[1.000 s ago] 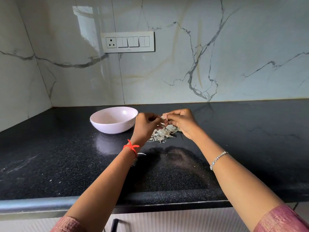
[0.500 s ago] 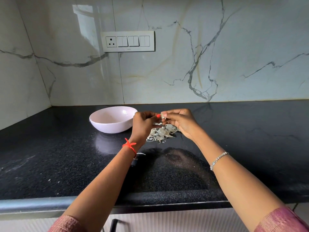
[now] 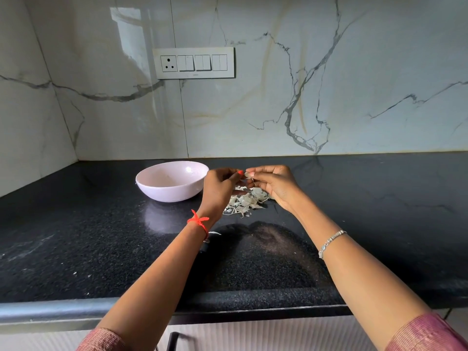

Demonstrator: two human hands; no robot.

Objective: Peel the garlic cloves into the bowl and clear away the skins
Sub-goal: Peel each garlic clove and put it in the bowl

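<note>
A garlic clove [image 3: 248, 175], pinched between left hand [image 3: 218, 191] and right hand [image 3: 277, 187], wears pale papery skin. Below the grip, loose skins [image 3: 249, 200] look dry, thin and matt. Left of the grip, the pink bowl [image 3: 172, 193] is smooth and glossy. The black speckled countertop [image 3: 101, 236] beneath is polished, reflective stone. Behind the grip, the veined wall [image 3: 253, 110] shines like glazed marble.

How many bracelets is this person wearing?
2: a red thread on the left wrist, a silver bracelet on the right wrist. Sleeves may hide others.
</note>
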